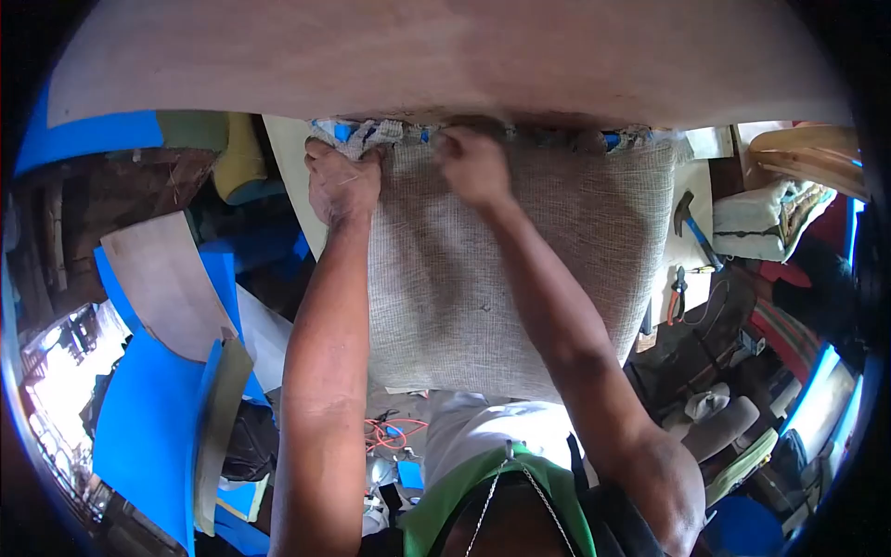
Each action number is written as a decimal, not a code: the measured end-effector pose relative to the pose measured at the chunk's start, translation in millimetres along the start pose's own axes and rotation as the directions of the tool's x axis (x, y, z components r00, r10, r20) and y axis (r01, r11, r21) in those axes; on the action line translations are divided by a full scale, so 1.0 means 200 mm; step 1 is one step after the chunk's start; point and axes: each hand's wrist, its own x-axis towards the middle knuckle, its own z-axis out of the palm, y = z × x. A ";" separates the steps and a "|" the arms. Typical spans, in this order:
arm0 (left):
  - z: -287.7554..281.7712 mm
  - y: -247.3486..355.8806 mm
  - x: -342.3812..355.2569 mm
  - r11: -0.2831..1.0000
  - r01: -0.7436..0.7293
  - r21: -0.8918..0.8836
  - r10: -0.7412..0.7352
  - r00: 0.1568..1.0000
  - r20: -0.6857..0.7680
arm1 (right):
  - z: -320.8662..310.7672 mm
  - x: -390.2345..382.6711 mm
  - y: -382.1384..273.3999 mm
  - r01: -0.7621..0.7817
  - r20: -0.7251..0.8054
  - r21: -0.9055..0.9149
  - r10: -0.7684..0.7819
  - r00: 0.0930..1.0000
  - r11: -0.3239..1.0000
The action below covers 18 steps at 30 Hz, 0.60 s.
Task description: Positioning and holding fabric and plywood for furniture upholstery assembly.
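A woven grey-beige fabric cover [483, 306] lies over a padded piece beneath a large curved plywood panel [445, 65]. Along their junction run bunched fabric and bits of blue material [613, 140]. My left hand [343, 181] grips the bunched fabric edge [362, 132] at the left, fingers curled over it. My right hand [473, 167], slightly blurred, is closed at the seam near the middle; what its fingertips hold is too small to name. A hammer [696, 227] and orange-handled pliers [677, 295] lie on the board right of the cover.
Curved plywood [158, 278] and blue panels [139, 408] stand at the left. A white padded piece [756, 223] and curved wooden boards [798, 153] are at the right, with mixed scraps below. An orange cord [394, 432] lies beneath the workpiece.
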 end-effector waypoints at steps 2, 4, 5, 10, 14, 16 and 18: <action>0.03 -0.02 0.02 0.999 -0.033 0.000 0.033 0.998 -0.049 | 0.12 0.06 -0.05 -0.050 -0.015 -0.740 0.058 0.998 0.671; 0.05 -0.04 0.04 0.999 -0.046 0.003 0.046 0.997 -0.062 | 0.20 0.07 -0.06 -0.056 -0.009 -0.776 0.078 0.997 0.628; 0.06 -0.05 0.04 0.998 -0.058 -0.003 0.058 0.997 -0.059 | 0.23 0.06 -0.07 0.001 -0.009 -0.849 -0.017 1.000 0.529; 0.05 -0.02 0.03 0.999 -0.037 -0.025 0.035 0.998 -0.061 | 0.24 0.17 -0.09 -0.128 -0.034 -0.837 0.183 0.982 0.531; 0.02 -0.02 0.02 0.999 -0.038 -0.017 0.036 0.996 -0.083 | 0.24 0.14 -0.06 -0.174 -0.071 -0.730 0.180 0.981 0.661; 0.02 -0.02 0.02 0.999 -0.028 -0.021 0.026 0.997 -0.078 | 0.23 0.10 -0.02 -0.137 -0.052 -0.693 0.140 0.989 0.708; 0.02 -0.03 0.02 0.999 -0.047 -0.022 0.045 0.996 -0.076 | 0.23 0.06 0.03 0.305 -0.137 -0.478 -0.412 0.901 0.824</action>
